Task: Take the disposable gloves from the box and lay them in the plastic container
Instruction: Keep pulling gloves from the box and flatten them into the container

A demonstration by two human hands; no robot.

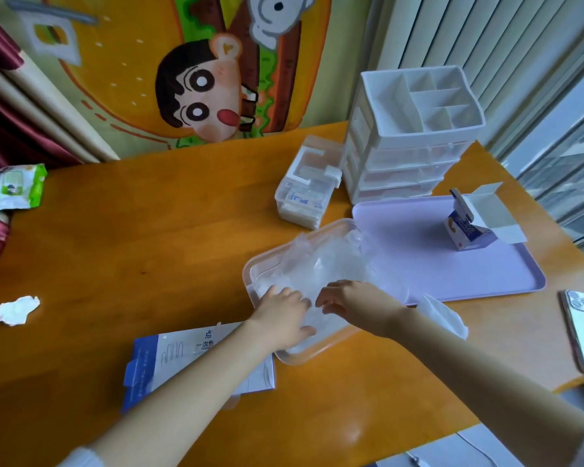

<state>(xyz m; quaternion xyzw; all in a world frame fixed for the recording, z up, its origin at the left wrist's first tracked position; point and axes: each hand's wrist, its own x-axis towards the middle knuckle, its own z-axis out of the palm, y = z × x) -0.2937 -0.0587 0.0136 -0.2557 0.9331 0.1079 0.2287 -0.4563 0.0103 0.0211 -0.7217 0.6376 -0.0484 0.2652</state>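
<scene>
The left grip (282, 316) is laid flat, fingers spread, on the disposable gloves (321, 264), a crinkled clear film heaped in the plastic container (250, 274). The right grip (353, 303) is bent over the same film with its fingertips down; whether the film is pinched cannot be told. The container, clear and round-cornered, is set mid-surface against a smooth lilac tray (452, 274). The box (169, 362), flat blue-and-white card printed "点", "一次" and glove outlines, is laid near the front edge of the wooden surface (149, 230), partly under the left forearm. A small card carton (469, 230) is stood open on the tray.
</scene>
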